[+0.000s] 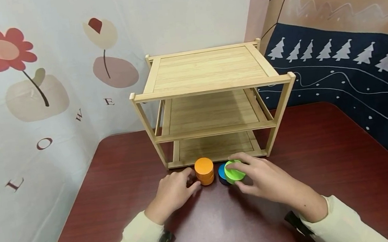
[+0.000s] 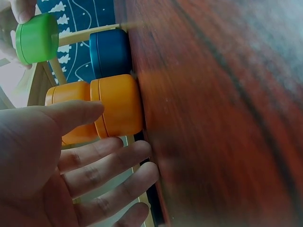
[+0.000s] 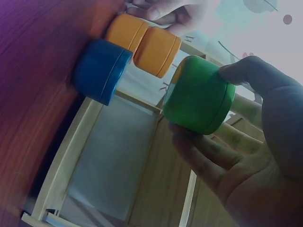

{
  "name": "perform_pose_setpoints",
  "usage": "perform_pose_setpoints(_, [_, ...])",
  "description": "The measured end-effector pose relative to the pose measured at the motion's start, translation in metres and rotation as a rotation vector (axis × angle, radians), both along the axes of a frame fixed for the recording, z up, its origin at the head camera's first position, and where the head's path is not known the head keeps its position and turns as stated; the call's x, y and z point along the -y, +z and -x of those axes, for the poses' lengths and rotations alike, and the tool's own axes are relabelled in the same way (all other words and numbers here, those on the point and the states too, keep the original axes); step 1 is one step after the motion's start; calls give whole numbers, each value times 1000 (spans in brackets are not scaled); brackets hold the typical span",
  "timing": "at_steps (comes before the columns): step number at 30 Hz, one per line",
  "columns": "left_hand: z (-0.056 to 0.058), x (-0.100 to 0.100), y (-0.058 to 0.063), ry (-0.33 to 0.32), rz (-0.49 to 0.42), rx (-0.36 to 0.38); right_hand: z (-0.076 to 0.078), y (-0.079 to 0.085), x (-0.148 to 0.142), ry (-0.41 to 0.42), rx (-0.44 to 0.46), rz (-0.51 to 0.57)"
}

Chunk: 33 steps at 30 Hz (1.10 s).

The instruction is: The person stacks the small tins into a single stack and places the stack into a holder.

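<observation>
Two orange round lidded tins stand stacked on the table, the upper orange tin (image 1: 203, 166) directly on the lower orange tin (image 2: 118, 105). Beside the stack is my left hand (image 1: 173, 191), its fingers loosely extended and its thumb overlapping the orange tins in the left wrist view. My right hand (image 1: 264, 177) pinches a green round tin (image 3: 201, 94) between thumb and fingers, raised off the table. Just right of the orange stack, a blue round tin (image 3: 101, 70) sits on the table, partly hidden by the green tin in the head view.
A three-tier light wooden shelf (image 1: 211, 86) stands right behind the tins, its bottom front rail close to them. The dark red-brown table (image 1: 320, 144) extends to both sides. Printed cloth (image 1: 185, 18) hangs behind and at the sides.
</observation>
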<state>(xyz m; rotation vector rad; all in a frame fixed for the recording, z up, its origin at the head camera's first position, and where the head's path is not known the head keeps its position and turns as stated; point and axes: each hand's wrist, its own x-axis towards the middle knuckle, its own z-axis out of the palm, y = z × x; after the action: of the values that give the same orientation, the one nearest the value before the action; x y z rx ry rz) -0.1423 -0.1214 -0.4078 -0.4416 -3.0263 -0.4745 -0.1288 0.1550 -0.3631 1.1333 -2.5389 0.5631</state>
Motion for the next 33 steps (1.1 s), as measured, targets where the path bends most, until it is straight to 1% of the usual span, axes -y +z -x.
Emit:
perform_pose_setpoints(3, [-1,0,0,-2,9,-6,0,0,2,0,18,4])
perform_pose_setpoints(6, [-1,-1,1,-6,10,-9,1,0,5,4,12,12])
perform_pose_setpoints(13, [-1,0,1,-4,9,-22,4,0,12,16,-78,32])
perform_pose_setpoints(17, [-1,0,1,-6,8,-22,5,0,15,12,-106,45])
perform_pose_setpoints(26, [-1,0,1,-16,10,-34,9,1,23,19,-110,94])
perform_pose_setpoints(33, [-1,0,3,-18,10,-28,10,1,28,9,-99,94])
